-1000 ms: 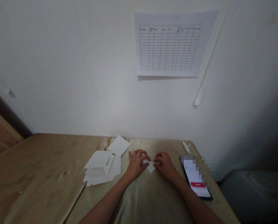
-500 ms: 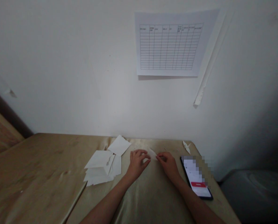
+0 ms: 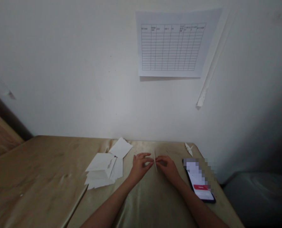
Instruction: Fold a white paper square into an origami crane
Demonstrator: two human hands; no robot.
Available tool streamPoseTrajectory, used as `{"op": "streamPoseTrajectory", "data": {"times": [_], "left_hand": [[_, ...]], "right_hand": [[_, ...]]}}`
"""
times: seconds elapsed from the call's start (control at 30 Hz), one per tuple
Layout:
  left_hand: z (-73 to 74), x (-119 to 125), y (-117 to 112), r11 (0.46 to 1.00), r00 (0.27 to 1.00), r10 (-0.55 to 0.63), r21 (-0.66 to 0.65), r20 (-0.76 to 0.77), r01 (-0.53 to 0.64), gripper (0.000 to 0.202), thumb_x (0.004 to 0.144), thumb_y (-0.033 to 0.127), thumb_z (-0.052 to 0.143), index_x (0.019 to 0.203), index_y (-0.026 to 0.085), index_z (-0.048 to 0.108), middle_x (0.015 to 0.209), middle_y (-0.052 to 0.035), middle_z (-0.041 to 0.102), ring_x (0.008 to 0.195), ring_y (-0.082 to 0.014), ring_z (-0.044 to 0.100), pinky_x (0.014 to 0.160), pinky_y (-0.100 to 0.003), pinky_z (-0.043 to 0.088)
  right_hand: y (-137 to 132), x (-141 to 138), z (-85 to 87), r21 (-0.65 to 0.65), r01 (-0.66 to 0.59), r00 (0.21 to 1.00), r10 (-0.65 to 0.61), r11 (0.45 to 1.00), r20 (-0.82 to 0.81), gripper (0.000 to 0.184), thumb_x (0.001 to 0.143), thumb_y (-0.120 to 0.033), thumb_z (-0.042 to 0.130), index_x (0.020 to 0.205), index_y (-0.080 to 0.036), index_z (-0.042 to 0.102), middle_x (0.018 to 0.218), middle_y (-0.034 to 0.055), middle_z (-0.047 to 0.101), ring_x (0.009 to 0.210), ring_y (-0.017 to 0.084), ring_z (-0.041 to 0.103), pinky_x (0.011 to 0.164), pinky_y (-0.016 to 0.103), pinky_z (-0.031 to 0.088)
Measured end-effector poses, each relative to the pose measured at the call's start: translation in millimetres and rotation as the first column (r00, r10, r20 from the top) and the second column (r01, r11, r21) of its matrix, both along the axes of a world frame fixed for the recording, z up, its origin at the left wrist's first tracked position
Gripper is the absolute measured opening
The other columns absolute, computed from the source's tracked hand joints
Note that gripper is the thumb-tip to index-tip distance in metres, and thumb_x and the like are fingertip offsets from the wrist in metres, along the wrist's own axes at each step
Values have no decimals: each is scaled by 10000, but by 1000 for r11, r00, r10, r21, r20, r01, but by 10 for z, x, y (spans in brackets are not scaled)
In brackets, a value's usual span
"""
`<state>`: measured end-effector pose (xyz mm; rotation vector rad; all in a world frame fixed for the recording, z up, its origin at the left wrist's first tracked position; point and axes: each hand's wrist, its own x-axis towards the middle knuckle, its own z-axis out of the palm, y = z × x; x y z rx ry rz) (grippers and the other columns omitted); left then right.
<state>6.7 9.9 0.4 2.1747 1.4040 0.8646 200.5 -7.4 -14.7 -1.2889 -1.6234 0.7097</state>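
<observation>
Head view, left hand (image 3: 139,164) and right hand (image 3: 168,166) pinching thin folded white paper (image 3: 154,155) edge-on, white rectangular gridded sheet (image 3: 170,50), header writing (image 3: 144,28) unreadable

Two hands met over the tan tabletop (image 3: 48,177), with a thin, white piece of paper (image 3: 155,163) standing nearly edge-on between them. The right hand (image 3: 167,166) held it at the fingertips; the left hand (image 3: 140,165) was curled, its thumb tip against or just beside the other face. Left of the hands lay a loose paper stack (image 3: 99,174), a square sheet (image 3: 121,148) at its far corner. A lit phone (image 3: 199,183) and a folded paper figure (image 3: 189,149) lay to the right.
</observation>
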Motion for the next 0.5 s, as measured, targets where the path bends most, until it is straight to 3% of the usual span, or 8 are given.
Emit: {"op": "streamPoseTrajectory", "data": {"times": [0.13,0.3,0.5], "left_hand": [[-3,12,-22,999,1000,0,-54,19,1,150,870,384,697,996,349,771,1320,-26,682,1283,-291,551,1175,-700,103],[-32,16,-38,996,999,-33,-88,29,35,227,870,469,671,1038,340,752,1284,-36,704,1292,-292,550,1177,-711,18],[-8,20,-60,993,999,-42,-112,29,45,251,829,486,709,1026,332,732,1277,-23,706,1308,-297,539,1172,-712,-4]], "right_hand": [[-7,-5,6,-18,37,999,-36,999,18,144,788,-362,686,827,-241,754,1004,59,757,1050,262,651,1052,462,393],[-14,12,28,-19,54,998,-53,998,29,167,769,-376,706,860,-243,749,987,54,752,1051,262,644,1061,459,374],[1,33,13,-35,18,996,-15,999,86,127,790,-319,669,860,-266,761,1004,28,758,1070,246,652,1177,525,186]]}}
